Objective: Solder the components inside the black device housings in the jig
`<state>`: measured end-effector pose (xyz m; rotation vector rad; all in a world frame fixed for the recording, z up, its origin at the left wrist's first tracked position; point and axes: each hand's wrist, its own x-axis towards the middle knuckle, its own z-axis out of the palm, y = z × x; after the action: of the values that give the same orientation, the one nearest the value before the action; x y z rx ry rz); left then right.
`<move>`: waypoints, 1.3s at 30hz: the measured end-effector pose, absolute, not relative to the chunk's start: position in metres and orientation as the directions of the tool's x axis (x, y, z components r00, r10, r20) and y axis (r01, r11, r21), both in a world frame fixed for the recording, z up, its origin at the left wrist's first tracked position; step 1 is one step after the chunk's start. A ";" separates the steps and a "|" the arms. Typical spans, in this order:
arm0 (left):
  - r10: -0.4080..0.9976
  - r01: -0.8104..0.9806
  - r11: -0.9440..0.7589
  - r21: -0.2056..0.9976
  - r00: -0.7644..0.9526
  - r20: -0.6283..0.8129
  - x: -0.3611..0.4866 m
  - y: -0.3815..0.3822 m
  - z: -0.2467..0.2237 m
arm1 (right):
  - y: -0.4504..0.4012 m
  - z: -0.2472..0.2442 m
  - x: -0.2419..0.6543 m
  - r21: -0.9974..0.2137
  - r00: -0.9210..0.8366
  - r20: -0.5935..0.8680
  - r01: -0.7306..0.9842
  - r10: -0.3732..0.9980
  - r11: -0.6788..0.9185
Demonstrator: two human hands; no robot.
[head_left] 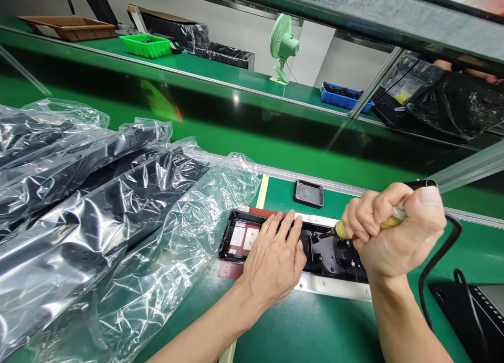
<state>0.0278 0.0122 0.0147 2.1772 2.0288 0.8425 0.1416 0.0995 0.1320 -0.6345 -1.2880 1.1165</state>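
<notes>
A long black plastic housing (338, 255) lies in a white fixture (331, 287) on the green table. My left hand (273, 255) rests flat on the housing, fingers spread. A dark red surface and a white label (238, 236) show at the housing's left end. My right hand (394, 229) is wrapped round the yellow handle of a corded tool (342, 230). The tool's thin tip points left and down into the housing's middle, near a dark plate; whether it touches cannot be made out. Behind the housing sits a small black tray-like part (308, 193).
Plastic-wrapped black parts (90, 195) cover the left side. The tool's black cable (427, 279) hangs at the right, near a black object (464, 310). Beyond the divider stand a green fan (282, 45), a green basket (145, 45), a brown tray (71, 28) and a blue bin (338, 98).
</notes>
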 end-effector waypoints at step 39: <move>0.946 0.907 -0.137 0.398 0.001 0.325 0.027 0.011 0.016 | 0.099 0.131 0.143 -0.874 -0.113 0.414 -0.325 0.903 0.360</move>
<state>0.0267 0.0107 0.0162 2.1686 2.0133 0.8105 0.1435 0.0988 0.1314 -0.6038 -1.2737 1.1562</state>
